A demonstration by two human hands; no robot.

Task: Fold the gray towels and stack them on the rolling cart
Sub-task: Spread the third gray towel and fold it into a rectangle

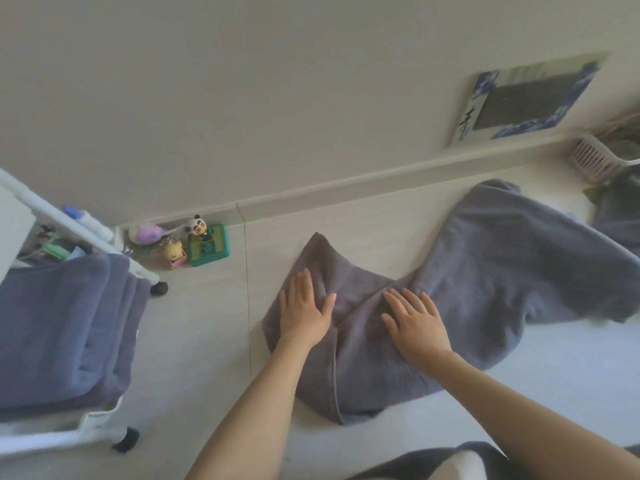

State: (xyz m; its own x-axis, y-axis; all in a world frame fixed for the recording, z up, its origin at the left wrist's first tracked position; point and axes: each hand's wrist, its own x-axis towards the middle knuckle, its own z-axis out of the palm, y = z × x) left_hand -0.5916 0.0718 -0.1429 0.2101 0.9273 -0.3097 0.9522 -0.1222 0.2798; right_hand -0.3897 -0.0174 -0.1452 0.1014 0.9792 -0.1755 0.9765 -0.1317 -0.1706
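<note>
Pale tiled floor (207,341) is seen across the lower half of the frame, with a thin grout line running down the centre-left. A light baseboard (346,183) is seen slanting from centre-left up to the right edge, where floor meets a plain off-white wall (242,81).

A gray towel (467,289) is spread on the floor from centre to right, partly folded at its left end, wrinkled and trailing toward the upper right. The left hand (304,313) is laid flat on the folded left part, fingers straight and together, nothing grasped. The right hand (415,323) is pressed flat just beside it on the same towel, fingers spread and extended, nothing gripped. Both forearms are seen entering from the bottom edge.

At the left edge a white rolling cart (104,420) is seen, with black casters. Folded gray towels (65,330) are stacked on its shelf. Small items are seen on the cart at upper left, too blurred to identify.

Between cart and baseboard, small toys are grouped on the floor: a panda figure (199,225) on a green box (209,245), a yellow figurine (174,255), and a purple rounded object (145,233).

A blue-and-white framed picture (530,98) is leaned against the wall at upper right. A pink slatted basket (592,159) is partly seen at the right edge. More dark gray fabric (620,209) is seen beneath it.
</note>
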